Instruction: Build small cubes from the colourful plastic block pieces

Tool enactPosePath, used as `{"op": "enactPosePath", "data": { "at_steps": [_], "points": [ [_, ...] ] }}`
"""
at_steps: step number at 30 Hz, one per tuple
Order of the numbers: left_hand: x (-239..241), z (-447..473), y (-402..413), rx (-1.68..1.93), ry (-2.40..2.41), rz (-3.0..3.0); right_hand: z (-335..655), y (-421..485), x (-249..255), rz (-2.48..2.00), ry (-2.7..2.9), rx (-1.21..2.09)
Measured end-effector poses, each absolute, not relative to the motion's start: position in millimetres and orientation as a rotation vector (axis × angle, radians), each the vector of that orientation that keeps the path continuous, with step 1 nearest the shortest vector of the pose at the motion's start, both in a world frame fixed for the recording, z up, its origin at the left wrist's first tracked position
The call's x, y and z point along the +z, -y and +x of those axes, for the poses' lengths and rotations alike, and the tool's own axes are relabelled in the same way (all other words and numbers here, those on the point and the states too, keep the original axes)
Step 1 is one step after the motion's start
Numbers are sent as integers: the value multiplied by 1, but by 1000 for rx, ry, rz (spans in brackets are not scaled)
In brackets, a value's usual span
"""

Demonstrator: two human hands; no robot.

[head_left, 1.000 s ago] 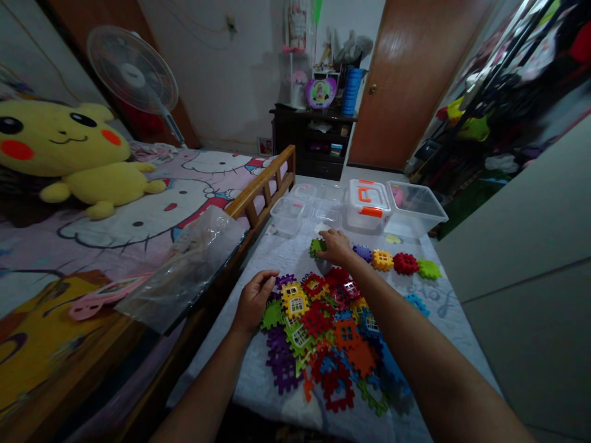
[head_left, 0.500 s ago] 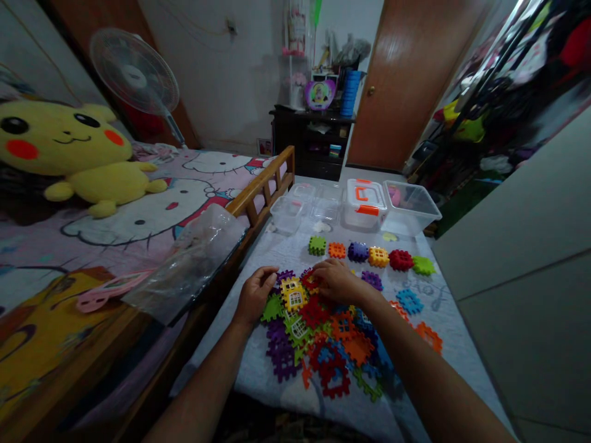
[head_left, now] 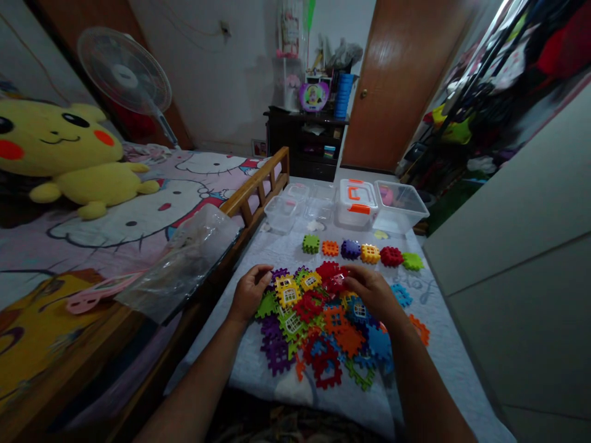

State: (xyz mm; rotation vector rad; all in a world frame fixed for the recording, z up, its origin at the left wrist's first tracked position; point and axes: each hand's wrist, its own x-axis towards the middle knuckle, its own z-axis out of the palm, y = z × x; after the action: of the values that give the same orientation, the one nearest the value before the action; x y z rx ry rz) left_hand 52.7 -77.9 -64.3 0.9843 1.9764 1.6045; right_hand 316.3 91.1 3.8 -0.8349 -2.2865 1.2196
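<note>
A heap of coloured interlocking plastic tiles (head_left: pixel 318 332) lies on a grey cloth-covered table (head_left: pixel 429 369) in front of me. My left hand (head_left: pixel 249 292) rests at the heap's left edge, fingers curled on the tiles. At the heap's far right side, my right hand (head_left: pixel 372 289) pinches a red tile (head_left: pixel 335 282). Beyond the heap runs a row of single tiles: green (head_left: pixel 311 243), orange (head_left: pixel 329 248), purple (head_left: pixel 350 248), yellow (head_left: pixel 370 253), red (head_left: pixel 391 256) and light green (head_left: pixel 412 261).
Clear plastic boxes (head_left: pixel 282 212) and a lidded box with orange handle (head_left: pixel 354 202) stand at the table's far end beside an open tub (head_left: pixel 401 206). A bed with a wooden rail (head_left: pixel 252 197), a plastic bag (head_left: pixel 184 261) and a yellow plush toy (head_left: pixel 69 154) lies left. A grey wall is on the right.
My right hand drew back from the far row of tiles to the heap and took hold of a red tile. The left hand stayed at the heap's left edge.
</note>
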Motion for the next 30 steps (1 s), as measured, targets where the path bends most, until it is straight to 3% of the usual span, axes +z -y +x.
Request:
{"op": "enactPosePath", "data": {
  "at_steps": [5, 13, 21, 30],
  "points": [
    [-62, 53, 77, 1600, -1963, 981, 332, -83, -3, -1024, 2382, 1116],
    [-64, 53, 77, 1608, -1949, 982, 327, -75, -15, -1179, 2545, 485],
    [-64, 52, 77, 1589, -1962, 996, 280, -101, 4, -890, 2840, 430],
    [-63, 54, 77, 1587, -1969, 999, 268, -106, -4, -924, 2906, 454]
  ]
}}
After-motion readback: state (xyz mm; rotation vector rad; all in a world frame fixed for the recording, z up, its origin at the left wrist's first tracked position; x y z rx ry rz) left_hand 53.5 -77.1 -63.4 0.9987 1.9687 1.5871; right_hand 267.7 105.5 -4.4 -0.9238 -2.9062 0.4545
